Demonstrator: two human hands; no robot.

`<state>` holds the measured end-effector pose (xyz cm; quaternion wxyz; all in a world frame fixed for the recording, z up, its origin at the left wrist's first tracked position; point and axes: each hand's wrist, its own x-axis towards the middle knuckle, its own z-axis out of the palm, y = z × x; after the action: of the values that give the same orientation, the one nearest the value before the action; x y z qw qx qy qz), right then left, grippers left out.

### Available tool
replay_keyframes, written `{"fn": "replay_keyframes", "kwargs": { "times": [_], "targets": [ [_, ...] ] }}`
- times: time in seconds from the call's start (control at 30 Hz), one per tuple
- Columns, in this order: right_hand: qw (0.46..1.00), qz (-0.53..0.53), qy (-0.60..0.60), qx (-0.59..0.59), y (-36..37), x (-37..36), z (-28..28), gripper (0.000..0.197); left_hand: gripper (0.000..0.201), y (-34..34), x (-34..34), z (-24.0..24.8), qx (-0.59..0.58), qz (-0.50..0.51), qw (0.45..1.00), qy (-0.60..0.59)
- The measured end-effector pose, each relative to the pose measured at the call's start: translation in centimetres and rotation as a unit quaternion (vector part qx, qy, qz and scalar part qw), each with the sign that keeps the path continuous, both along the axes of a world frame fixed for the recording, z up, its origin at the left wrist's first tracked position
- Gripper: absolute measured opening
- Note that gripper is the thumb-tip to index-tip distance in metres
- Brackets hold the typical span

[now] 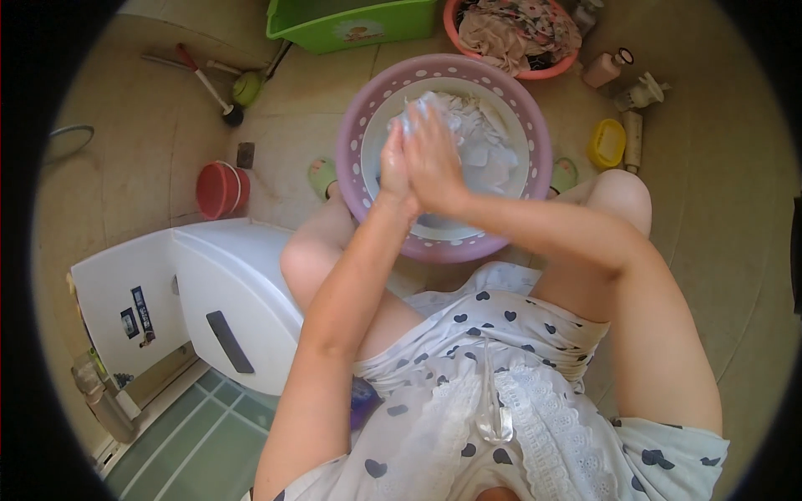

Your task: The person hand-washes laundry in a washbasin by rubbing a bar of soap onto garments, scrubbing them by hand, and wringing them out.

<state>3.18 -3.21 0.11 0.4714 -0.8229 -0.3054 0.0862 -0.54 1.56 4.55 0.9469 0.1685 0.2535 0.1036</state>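
A purple-rimmed basin (535, 142) with white spots stands on the floor between my legs, holding water and wet white laundry (493, 134). Above it, my left hand (393, 167) and my right hand (434, 163) are pressed palm to palm. A bunched piece of white cloth (428, 103) shows at the fingertips, squeezed between them. Most of that cloth is hidden by the palms, and the right fingers are slightly blurred. The rest of the laundry lies heaped at the far right inside the basin.
Beyond the basin are a green tub (359, 32) and a pink basin of clothes (455, 37). A small red bucket (219, 192) and a toilet brush (213, 92) sit left. At right are a yellow soap dish (607, 144) and bottles (603, 70). A white cabinet (242, 292) flanks my left leg.
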Motion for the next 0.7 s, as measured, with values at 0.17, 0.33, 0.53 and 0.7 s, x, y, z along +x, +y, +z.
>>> {"fn": "replay_keyframes", "kwargs": {
  "times": [0.17,0.33,0.53,0.7],
  "targets": [
    [0.977,0.090,-0.182,-0.066,-0.3,0.9,1.3,0.049,0.046,-0.1,0.0,0.5,0.034,-0.045,0.996,0.070],
    [0.998,-0.015,0.063,-0.027,0.2,1.3,1.9,0.047,0.044,-0.6,-0.2,0.5,0.008,-0.024,0.999,0.029],
    [0.999,-0.003,-0.008,-0.049,0.0,0.3,2.0,0.048,0.048,0.4,-0.5,-1.1,-0.024,-0.036,0.999,-0.003],
    [0.991,-0.019,0.129,0.038,0.4,2.8,2.1,0.052,0.047,0.0,0.3,1.0,0.017,-0.019,0.999,0.031]
  ]
}}
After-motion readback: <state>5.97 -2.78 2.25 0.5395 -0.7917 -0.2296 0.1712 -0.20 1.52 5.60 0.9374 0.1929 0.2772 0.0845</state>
